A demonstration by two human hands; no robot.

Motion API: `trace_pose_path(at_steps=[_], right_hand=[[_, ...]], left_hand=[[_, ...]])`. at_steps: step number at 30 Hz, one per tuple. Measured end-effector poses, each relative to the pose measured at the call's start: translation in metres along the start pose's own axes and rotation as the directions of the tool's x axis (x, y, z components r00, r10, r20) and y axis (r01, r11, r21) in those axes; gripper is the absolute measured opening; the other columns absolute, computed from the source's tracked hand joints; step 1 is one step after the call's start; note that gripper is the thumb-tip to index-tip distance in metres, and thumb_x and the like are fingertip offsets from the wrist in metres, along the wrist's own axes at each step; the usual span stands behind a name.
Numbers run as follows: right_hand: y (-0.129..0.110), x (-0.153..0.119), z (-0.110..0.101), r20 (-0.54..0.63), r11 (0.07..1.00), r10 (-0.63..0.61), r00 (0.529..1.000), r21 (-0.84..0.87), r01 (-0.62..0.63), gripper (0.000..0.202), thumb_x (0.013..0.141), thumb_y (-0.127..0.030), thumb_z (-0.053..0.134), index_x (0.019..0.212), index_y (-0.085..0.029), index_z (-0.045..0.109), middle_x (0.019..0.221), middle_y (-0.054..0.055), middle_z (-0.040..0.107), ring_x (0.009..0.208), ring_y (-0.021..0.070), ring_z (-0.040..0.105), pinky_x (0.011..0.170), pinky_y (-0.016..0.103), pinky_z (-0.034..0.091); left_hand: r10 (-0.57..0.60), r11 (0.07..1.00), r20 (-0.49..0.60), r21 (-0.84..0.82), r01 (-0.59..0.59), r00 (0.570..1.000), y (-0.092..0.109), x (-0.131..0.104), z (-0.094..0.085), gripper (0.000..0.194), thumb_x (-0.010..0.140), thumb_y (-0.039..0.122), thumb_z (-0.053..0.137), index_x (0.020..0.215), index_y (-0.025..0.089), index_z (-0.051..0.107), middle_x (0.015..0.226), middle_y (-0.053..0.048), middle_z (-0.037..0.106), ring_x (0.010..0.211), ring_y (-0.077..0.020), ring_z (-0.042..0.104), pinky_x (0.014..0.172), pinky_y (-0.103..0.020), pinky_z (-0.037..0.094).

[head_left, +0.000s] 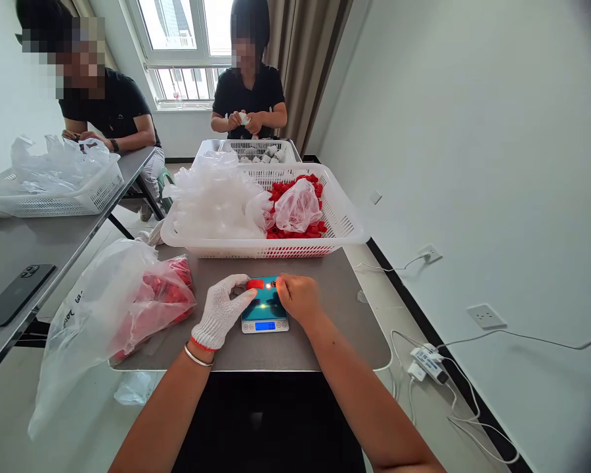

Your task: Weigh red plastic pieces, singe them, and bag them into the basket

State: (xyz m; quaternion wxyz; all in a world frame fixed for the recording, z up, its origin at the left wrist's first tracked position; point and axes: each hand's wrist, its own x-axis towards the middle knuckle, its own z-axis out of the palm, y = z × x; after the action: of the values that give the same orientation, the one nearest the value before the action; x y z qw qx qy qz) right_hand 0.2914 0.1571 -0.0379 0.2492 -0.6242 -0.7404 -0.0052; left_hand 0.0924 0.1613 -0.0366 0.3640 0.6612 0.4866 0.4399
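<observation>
My left hand [220,311], in a white knit glove, pinches a short red cylindrical piece [255,284] between thumb and fingers. Bare and closed, my right hand [297,299] grips a small object [274,284] whose tip faces the red piece; a bright glow shows between the two. Most of that object is hidden by my fingers, so I cannot make out its kind. Both hands are over a small digital scale [264,313] with a lit blue display, and the glow reflects on its shiny plate.
Behind the scale, a white plastic basket [345,226] holds red pieces [320,187] and clear bags [217,203]. A plastic bag of red pieces [170,286] lies at left. Two people sit farther back. A phone [17,295] rests on the left table; cables and a power strip [429,364] are at right.
</observation>
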Motion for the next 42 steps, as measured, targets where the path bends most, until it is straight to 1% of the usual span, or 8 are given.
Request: trace_pose_path(at_steps=[10, 14, 21, 25, 30, 33, 36, 42], right_hand=[[0.0, -0.002, 0.0, 0.049, 0.998, -0.039, 0.998, 0.041, 0.037, 0.046, 0.096, -0.031, 0.033, 0.059, -0.017, 0.058, 0.055, 0.003, 0.06, 0.051, 0.0117, 0.044, 0.055, 0.029, 0.019], [0.003, 0.0, 0.0, 0.034, 0.995, 0.098, 0.995, 0.02, -0.098, 0.051, 0.101, -0.037, 0.028, 0.064, -0.018, 0.059, 0.058, 0.004, 0.061, 0.053, 0.0137, 0.048, 0.056, 0.029, 0.019], [0.042, 0.008, 0.01, -0.026, 0.977, 0.215, 0.976, 0.001, -0.215, 0.04, 0.1, -0.042, 0.037, 0.098, -0.013, 0.066, 0.094, 0.014, 0.068, 0.086, 0.0249, 0.06, 0.072, 0.032, 0.037], [0.059, 0.007, 0.015, 0.029, 0.973, 0.223, 0.974, -0.062, -0.221, 0.033, 0.093, -0.042, 0.054, 0.094, -0.013, 0.071, 0.098, 0.016, 0.067, 0.093, 0.0294, 0.059, 0.081, 0.04, 0.04], [0.03, 0.003, -0.012, -0.156, 0.976, 0.157, 0.975, 0.176, -0.129, 0.027, 0.091, -0.04, 0.058, 0.094, -0.018, 0.074, 0.105, 0.013, 0.07, 0.104, 0.0294, 0.059, 0.095, 0.046, 0.038], [-0.007, 0.001, -0.031, 0.002, 0.887, 0.029, 1.0, 0.46, -0.026, 0.023, 0.089, -0.038, 0.063, 0.099, -0.021, 0.075, 0.103, 0.008, 0.071, 0.098, 0.0236, 0.063, 0.09, 0.038, 0.044], [-0.032, 0.003, -0.038, 0.185, 0.805, -0.026, 0.982, 0.586, -0.089, 0.021, 0.087, -0.039, 0.065, 0.093, -0.021, 0.075, 0.096, 0.006, 0.073, 0.088, 0.0205, 0.064, 0.08, 0.033, 0.046], [-0.035, 0.009, -0.038, 0.382, 0.727, 0.026, 0.924, 0.627, -0.28, 0.026, 0.089, -0.04, 0.06, 0.084, -0.017, 0.073, 0.08, 0.002, 0.073, 0.072, 0.0149, 0.06, 0.065, 0.027, 0.04]], left_hand=[[0.005, 1.0, 0.026, 0.005, -0.005, 1.0, 0.0, -0.001, 0.001, 0.024, 0.079, 0.032, 0.071, 0.099, 0.019, 0.07, 0.089, -0.003, 0.072, 0.075, -0.0166, 0.067, 0.071, -0.031, 0.057], [0.004, 1.0, 0.038, -0.002, -0.004, 0.999, -0.002, -0.001, 0.001, 0.027, 0.079, 0.032, 0.071, 0.103, 0.018, 0.068, 0.09, -0.003, 0.072, 0.075, -0.0166, 0.067, 0.071, -0.03, 0.057], [0.076, 0.995, -0.022, 0.072, -0.074, 0.997, -0.002, 0.001, 0.0, 0.023, 0.084, 0.027, 0.064, 0.105, 0.018, 0.063, 0.095, -0.005, 0.072, 0.079, -0.0164, 0.068, 0.075, -0.031, 0.057], [0.121, 0.985, -0.054, 0.128, -0.113, 0.991, -0.004, 0.001, -0.002, 0.024, 0.087, 0.029, 0.062, 0.108, 0.018, 0.065, 0.101, -0.007, 0.072, 0.084, -0.0182, 0.069, 0.08, -0.035, 0.057], [0.182, 0.98, 0.012, 0.084, -0.183, 0.983, 0.002, 0.0, -0.005, 0.022, 0.089, 0.028, 0.06, 0.108, 0.02, 0.069, 0.111, -0.008, 0.071, 0.101, -0.0208, 0.068, 0.086, -0.036, 0.057], [0.174, 0.984, 0.097, 0.022, -0.177, 0.98, 0.005, -0.002, -0.005, 0.023, 0.088, 0.03, 0.063, 0.107, 0.02, 0.07, 0.109, -0.009, 0.073, 0.097, -0.0206, 0.07, 0.081, -0.034, 0.058], [0.124, 0.988, 0.08, -0.102, -0.116, 0.989, 0.005, -0.003, -0.004, 0.029, 0.084, 0.031, 0.067, 0.11, 0.019, 0.066, 0.102, -0.008, 0.074, 0.088, -0.0191, 0.071, 0.078, -0.034, 0.059], [0.028, 0.982, 0.046, -0.188, -0.018, 0.999, 0.002, -0.006, -0.001, 0.023, 0.083, 0.036, 0.067, 0.096, 0.018, 0.058, 0.086, -0.001, 0.067, 0.072, -0.0136, 0.066, 0.068, -0.028, 0.057]])
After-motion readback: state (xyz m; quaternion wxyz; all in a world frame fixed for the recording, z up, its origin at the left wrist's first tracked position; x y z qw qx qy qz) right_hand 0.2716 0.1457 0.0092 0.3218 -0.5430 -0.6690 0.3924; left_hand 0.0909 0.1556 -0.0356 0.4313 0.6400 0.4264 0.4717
